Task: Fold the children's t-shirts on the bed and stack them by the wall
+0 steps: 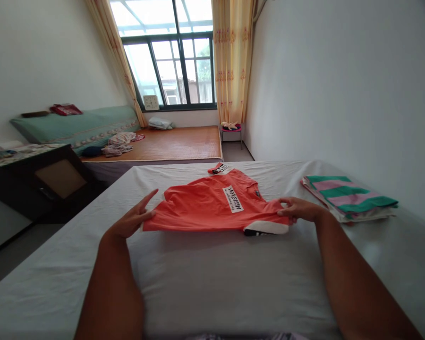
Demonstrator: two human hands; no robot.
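Observation:
An orange-red T-shirt (198, 203) with a white printed patch on its chest lies sideways over the pale bed sheet (230, 283), its collar toward the right. My left hand (129, 219) pinches the hem corner at the left, index finger pointing away from the cloth. At the shoulder, my right hand (295, 209) grips the fabric between thumb and fingers. The near edge is lifted a little off the sheet and drawn straight between both hands. One sleeve with a white and black band hangs by the right hand; the other sleeve rests at the far side.
Folded clothes (354, 196), striped green and pink on top, lie at the right beside the wall. A dark cabinet (53, 184) stands at the left. Beyond are another bed (184, 141) with clothes on it, a small stool (231, 128) and a window with curtains.

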